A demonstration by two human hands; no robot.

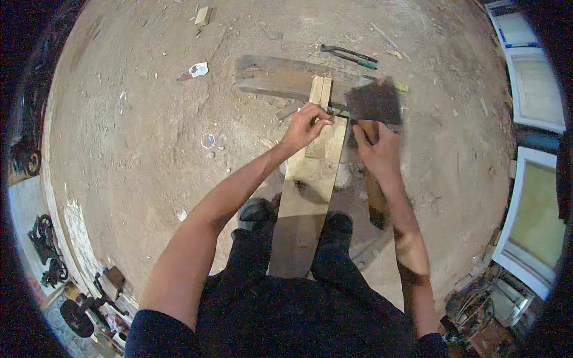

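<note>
My left hand (pixel 307 125) is closed in a pinch above the far end of a long pale wooden board (pixel 307 188). What the fingertips pinch, if anything, is too small to make out. Close by on the right, my right hand (pixel 381 149) grips an axe (pixel 377 206) high on its brown wooden handle. Its wide dark head is blurred and raised beside the board's end. The board runs back between my legs. A short narrow piece of wood (pixel 321 90) lies beyond the left hand, across a weathered grey plank (pixel 271 76).
Pincers (pixel 349 55) with a partly green handle lie on the dirt floor (pixel 143 149) past the plank. A small wood block (pixel 203 16) is at the far left. White-framed windows (pixel 525 209) lean along the right side. Tools and metal parts (pixel 77 316) crowd the lower left.
</note>
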